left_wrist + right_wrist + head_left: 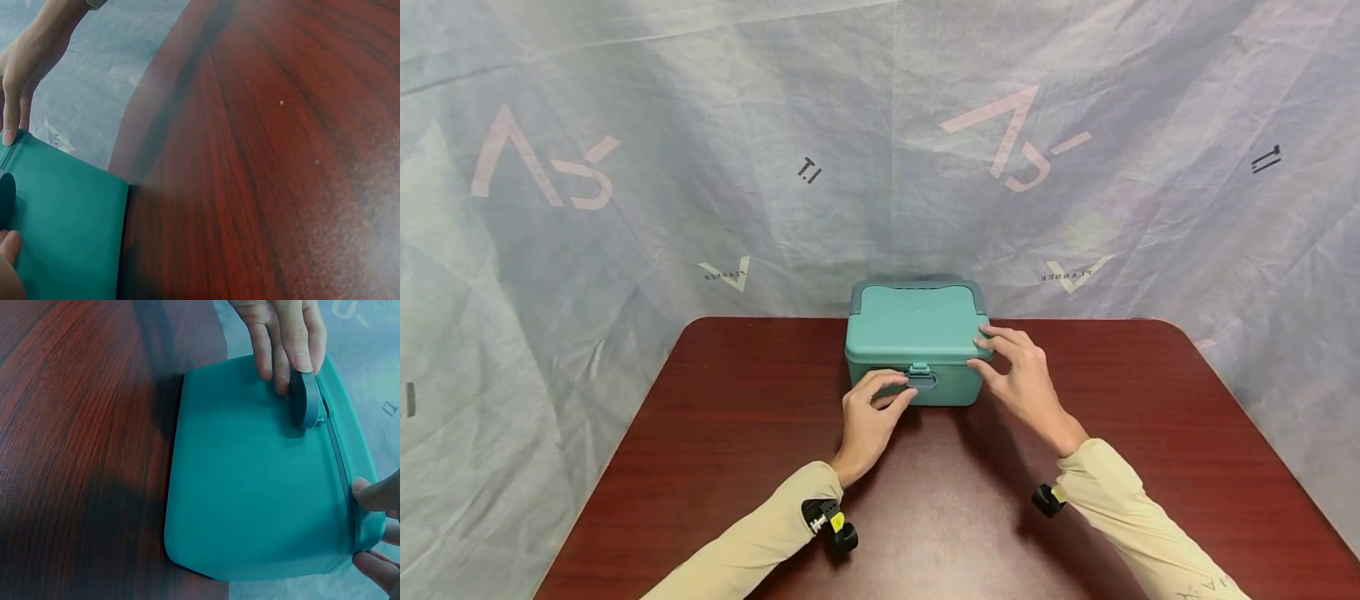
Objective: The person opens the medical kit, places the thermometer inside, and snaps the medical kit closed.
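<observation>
A teal plastic box (pixel 917 325) with a handled lid (pixel 365 462) sits at the table's far edge. On its front, a dark grey-green latch (pixel 305 403) angles outward from the wall. My left hand (pixel 868 421) holds this latch from the left, index finger on its upper part and thumb close below. At the front right corner of the lid, my right hand (pixel 1021 379) grips the edge, its thumb on the front rim and fingers on the right side. The lid lies down on the box, and the inside is hidden.
The dark red wooden table (pixel 737 433) has a glossy top that reflects light. A grey printed cloth (pixel 880 167) hangs behind and on both sides of it. Small black cameras (pixel 842 537) are strapped at both wrists, over beige sleeves (pixel 760 533).
</observation>
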### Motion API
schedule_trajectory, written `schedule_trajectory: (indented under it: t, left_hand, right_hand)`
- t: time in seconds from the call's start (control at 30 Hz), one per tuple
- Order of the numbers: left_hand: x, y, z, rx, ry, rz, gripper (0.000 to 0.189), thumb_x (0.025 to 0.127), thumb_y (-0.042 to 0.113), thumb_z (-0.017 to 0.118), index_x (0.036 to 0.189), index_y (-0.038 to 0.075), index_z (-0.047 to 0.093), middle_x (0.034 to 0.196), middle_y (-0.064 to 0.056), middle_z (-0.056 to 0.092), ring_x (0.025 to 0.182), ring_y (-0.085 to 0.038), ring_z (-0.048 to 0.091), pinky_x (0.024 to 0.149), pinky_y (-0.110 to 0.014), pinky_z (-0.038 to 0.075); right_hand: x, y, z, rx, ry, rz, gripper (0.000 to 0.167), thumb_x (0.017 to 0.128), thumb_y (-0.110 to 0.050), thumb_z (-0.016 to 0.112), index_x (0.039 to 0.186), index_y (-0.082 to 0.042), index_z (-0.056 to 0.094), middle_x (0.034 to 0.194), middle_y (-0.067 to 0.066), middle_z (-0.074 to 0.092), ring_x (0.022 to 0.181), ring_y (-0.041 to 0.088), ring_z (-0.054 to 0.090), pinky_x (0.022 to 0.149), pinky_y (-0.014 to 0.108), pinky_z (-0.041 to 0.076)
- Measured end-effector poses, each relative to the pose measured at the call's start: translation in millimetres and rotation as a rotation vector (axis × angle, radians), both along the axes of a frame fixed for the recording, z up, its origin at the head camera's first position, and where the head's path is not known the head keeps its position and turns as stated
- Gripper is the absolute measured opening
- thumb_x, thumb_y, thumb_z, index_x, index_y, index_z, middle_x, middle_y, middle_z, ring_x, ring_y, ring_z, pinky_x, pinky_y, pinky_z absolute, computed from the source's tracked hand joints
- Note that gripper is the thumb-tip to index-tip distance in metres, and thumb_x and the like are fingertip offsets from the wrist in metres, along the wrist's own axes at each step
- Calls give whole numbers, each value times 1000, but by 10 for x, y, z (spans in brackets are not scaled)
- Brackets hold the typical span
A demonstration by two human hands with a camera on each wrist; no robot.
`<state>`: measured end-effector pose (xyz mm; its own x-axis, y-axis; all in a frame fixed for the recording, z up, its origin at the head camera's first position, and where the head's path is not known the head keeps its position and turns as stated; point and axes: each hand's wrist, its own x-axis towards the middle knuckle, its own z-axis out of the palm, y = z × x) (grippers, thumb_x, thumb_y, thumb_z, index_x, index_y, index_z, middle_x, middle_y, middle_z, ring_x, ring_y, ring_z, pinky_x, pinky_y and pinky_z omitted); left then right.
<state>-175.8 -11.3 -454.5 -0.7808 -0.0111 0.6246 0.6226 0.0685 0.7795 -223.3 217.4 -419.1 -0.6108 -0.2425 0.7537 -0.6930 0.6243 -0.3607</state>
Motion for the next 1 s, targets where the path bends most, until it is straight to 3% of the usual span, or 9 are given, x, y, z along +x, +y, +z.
schedule_trajectory:
  t: [0.23, 0.7, 1.0]
  left_hand:
    - [2, -13, 11, -5, 4, 17, 15, 80, -6, 71, 95, -9, 68, 100, -24, 62, 92, -34, 63, 75, -43, 56]
    - [-36, 44, 79, -6, 83, 90, 15, 80, -4, 72, 95, -6, 70, 93, -20, 65, 82, -32, 65, 65, -44, 57]
    - [-97, 53, 107, -45, 193, 181, 14, 78, -11, 71, 91, -6, 72, 90, -19, 67, 72, -31, 65, 54, -40, 56]
  right_hand:
    - [4, -8, -16, 4, -7, -5, 35, 69, -5, 84, 100, 3, 72, 113, 18, 65, 102, 33, 58, 78, 52, 47]
    - [-17, 10, -55, -15, 35, -4, 36, 66, 0, 85, 99, 5, 72, 111, 19, 65, 100, 34, 58, 78, 49, 49]
    - [-16, -6, -56, -24, 29, 2, 36, 66, 0, 85, 99, 5, 72, 111, 18, 65, 101, 33, 58, 79, 49, 49]
